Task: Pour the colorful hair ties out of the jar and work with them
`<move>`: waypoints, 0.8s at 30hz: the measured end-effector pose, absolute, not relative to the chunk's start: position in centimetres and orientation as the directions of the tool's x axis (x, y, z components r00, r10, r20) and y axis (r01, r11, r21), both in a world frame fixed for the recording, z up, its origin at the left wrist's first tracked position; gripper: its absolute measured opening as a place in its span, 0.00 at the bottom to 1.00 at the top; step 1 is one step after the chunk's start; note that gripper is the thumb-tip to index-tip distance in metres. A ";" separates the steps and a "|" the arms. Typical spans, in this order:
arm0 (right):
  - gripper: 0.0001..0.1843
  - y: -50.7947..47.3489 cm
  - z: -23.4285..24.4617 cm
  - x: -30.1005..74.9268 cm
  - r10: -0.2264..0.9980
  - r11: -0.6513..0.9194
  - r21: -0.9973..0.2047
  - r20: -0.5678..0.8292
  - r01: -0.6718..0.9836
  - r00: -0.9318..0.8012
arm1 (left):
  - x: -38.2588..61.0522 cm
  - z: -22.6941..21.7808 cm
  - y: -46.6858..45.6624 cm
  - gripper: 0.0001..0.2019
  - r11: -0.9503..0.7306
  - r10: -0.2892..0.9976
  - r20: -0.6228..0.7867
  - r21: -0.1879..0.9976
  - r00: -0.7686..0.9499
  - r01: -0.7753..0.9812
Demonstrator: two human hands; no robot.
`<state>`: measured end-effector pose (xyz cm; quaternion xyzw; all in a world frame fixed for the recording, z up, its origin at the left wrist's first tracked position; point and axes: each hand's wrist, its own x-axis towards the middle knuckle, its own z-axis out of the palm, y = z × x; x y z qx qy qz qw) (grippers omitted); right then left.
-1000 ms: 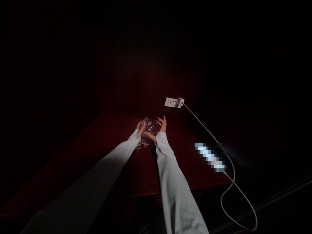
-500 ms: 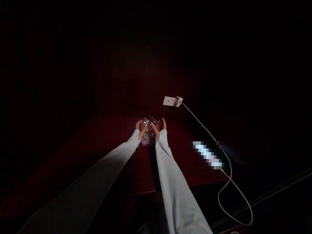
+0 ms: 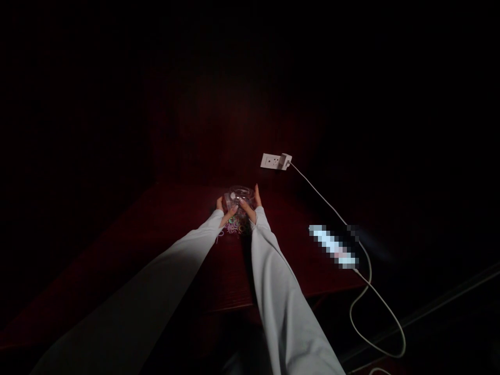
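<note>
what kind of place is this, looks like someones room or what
Probably a dim room in a home, though most of it is too dark to tell. A dark red wooden table stands against a wall with a white socket, and a white charging cable runs from it. Both hands hold a clear jar there.

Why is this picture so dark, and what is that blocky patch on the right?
Head view: only a small pool of light reaches the left hand, right hand and the clear jar between them; the dark red table fades to black around. The white socket and cable stand out brightly. The pixelated patch is deliberate blurring, so what lies there cannot be told.
</note>
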<state>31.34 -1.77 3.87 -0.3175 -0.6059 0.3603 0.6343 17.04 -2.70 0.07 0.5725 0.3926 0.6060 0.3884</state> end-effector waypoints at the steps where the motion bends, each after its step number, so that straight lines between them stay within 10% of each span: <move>1: 0.67 -2.0 3.9 31.1 0.834 0.550 -0.831 0.552 -0.081 0.002 | 17.0 0.0 -2.9 0.39 -0.405 0.914 0.405 0.914 -0.024 -0.023; 8: 0.61 -2.9 3.5 29.8 0.780 0.625 -0.773 0.618 -0.103 0.099 | 15.8 -0.2 -3.3 0.43 -0.478 0.877 0.481 0.870 0.008 0.125; 14: 0.51 -2.6 3.4 30.4 0.772 0.634 -0.772 0.629 -0.042 0.093 | 15.0 1.5 -3.3 0.41 -0.223 0.961 0.276 0.824 -0.026 0.521; 24: 0.55 -0.5 2.6 30.8 0.798 0.570 -0.820 0.537 -0.055 0.273 | 15.2 2.1 -4.4 0.32 -0.251 0.935 0.352 0.756 -0.052 0.604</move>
